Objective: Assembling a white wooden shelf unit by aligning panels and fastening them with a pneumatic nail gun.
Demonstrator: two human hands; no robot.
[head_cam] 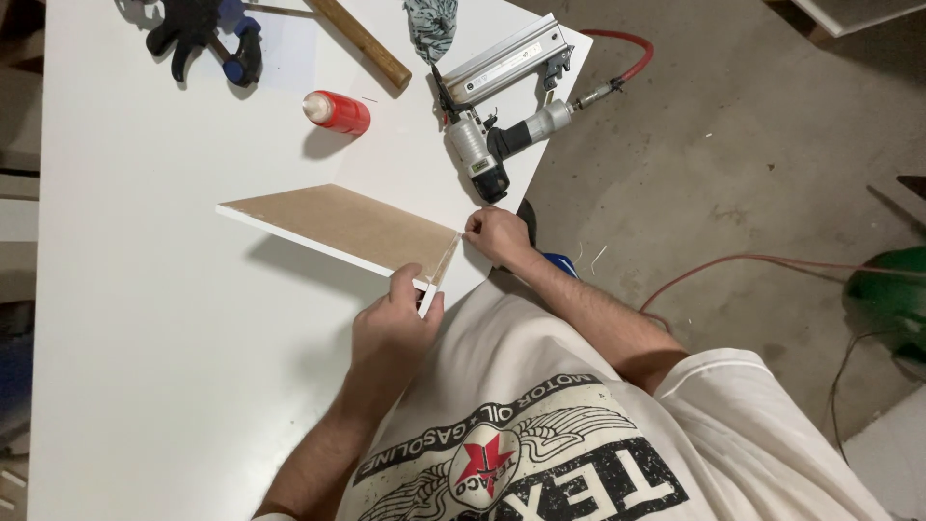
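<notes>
- A white worktable (145, 318) fills the view from nine o'clock to the centre; its surface is smooth and evenly lit.
- A grey concrete floor (733, 145), scuffed and stained, runs from one o'clock to four o'clock.
- A red hose (743, 260) trails over the floor at three o'clock.
- A green rounded object (892, 294) sits at the three o'clock edge, partly cut off.

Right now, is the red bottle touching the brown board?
Apart. The head view shows bare white table between the red bottle and the brown board.
</notes>
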